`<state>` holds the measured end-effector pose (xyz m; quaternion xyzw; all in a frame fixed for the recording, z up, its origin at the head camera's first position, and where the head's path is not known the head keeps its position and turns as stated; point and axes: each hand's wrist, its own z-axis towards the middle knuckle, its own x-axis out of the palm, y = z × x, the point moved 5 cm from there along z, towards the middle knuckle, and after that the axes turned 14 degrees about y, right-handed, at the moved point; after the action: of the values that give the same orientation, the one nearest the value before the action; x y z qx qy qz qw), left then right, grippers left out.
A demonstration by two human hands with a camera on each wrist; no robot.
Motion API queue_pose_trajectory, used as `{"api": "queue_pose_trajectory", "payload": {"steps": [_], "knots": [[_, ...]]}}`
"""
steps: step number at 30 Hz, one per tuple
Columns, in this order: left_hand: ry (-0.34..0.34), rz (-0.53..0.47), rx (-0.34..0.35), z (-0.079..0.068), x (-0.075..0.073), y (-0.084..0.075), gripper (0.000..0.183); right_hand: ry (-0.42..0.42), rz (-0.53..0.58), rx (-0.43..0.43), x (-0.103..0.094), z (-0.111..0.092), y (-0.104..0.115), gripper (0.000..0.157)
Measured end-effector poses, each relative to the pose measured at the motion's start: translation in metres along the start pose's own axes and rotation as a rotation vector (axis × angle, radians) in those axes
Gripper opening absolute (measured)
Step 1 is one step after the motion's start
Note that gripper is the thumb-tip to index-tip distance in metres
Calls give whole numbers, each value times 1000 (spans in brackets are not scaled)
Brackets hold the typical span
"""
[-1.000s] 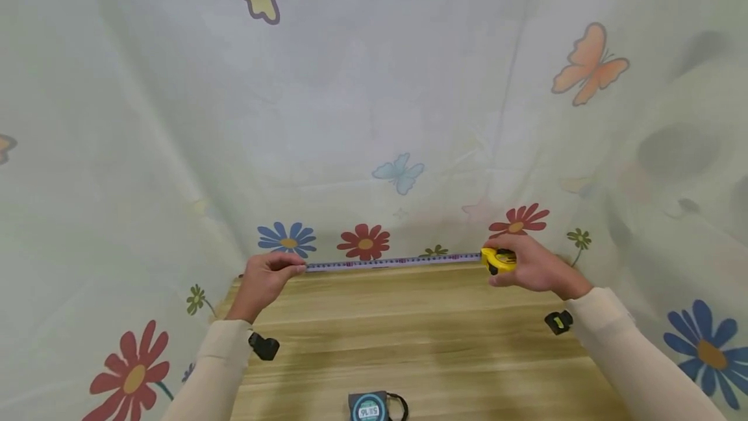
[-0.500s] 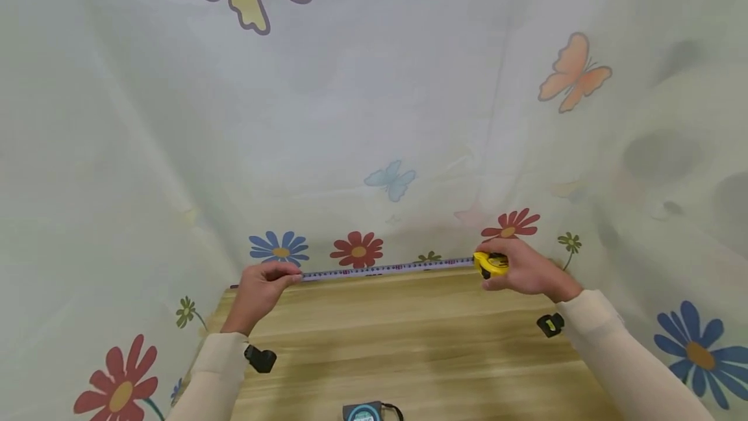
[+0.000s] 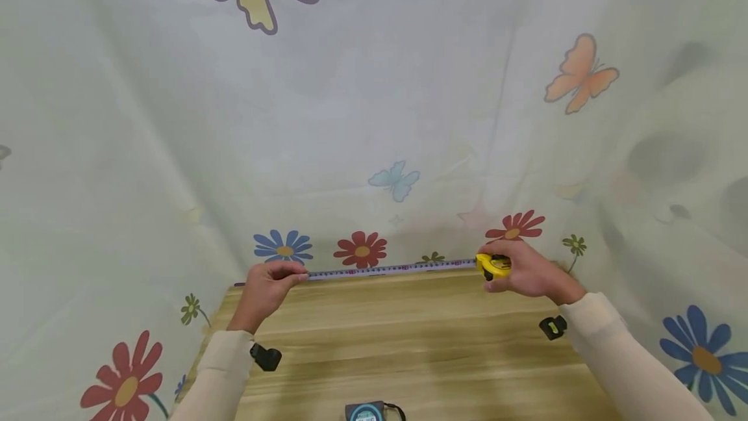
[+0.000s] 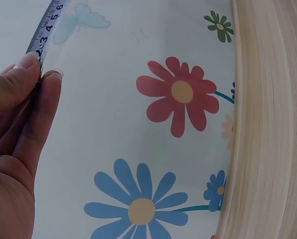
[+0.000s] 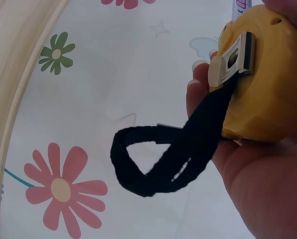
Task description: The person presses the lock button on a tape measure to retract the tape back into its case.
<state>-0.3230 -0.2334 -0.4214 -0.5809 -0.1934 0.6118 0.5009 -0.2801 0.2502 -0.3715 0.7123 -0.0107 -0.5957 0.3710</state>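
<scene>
My right hand (image 3: 528,269) grips a yellow tape measure (image 3: 494,266), its fingers wrapped round the case. From the case a white blade (image 3: 391,269) with black and red marks runs straight across to my left hand (image 3: 265,291). There, thumb and forefinger pinch the blade's end; in the left wrist view the blade (image 4: 48,27) shows numbers from about 2 to 6 beyond the thumb. A black wrist strap (image 5: 188,144) hangs in a loop from the metal clip (image 5: 233,59) on the yellow case in the right wrist view.
A second tape measure (image 3: 365,412), dark with a blue ring and a cord, lies at the near edge of the wooden table (image 3: 409,343). White sheeting (image 3: 350,102) printed with flowers and butterflies stands behind the table and at both sides.
The view shifts slightly down and back, so the scene slides a little in the picture. Both hands keep their hold, and the blade stays stretched at about the same length.
</scene>
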Motion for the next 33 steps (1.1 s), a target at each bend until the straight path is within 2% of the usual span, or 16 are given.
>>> {"api": "queue_pose_trajectory", "payload": {"steps": [7,21,33], "knots": [[-9,3,6,0,1,-2,9,-8,-20,-41,1,2,2,55],[8,0,25,1,5,-1,7,-11,-37,-46,2,2,3,56],[6,-14,33,1,8,-7,7,3,-29,-48,2,3,7,54]]}}
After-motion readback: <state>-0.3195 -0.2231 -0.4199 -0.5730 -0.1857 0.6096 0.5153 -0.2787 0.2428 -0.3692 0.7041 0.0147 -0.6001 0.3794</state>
